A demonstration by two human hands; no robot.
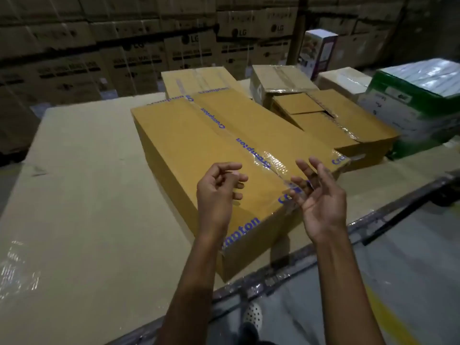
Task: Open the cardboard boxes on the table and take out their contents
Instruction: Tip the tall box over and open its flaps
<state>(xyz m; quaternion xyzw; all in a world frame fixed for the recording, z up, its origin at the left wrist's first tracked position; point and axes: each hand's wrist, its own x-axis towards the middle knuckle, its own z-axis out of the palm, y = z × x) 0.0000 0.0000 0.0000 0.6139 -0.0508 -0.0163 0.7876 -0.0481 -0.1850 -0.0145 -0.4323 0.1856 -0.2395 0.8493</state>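
**Taped box at the near edge of the surface**

A long cardboard box (199,145) is lying diagonally on the cardboard-covered surface (87,183), with its near end reaching the surface's near edge. Clear printed tape (251,145) is running along the top seam. The near end of the strip is lifting off the box and lying against the fingers (298,181) of the right hand (321,205), though whether it is pinched cannot be told. The left hand (216,192) is hovering over the box's near end, fingers loosely curled, grasping nothing. Further boxes — one opened box (336,120) among them — are sitting at the far right.
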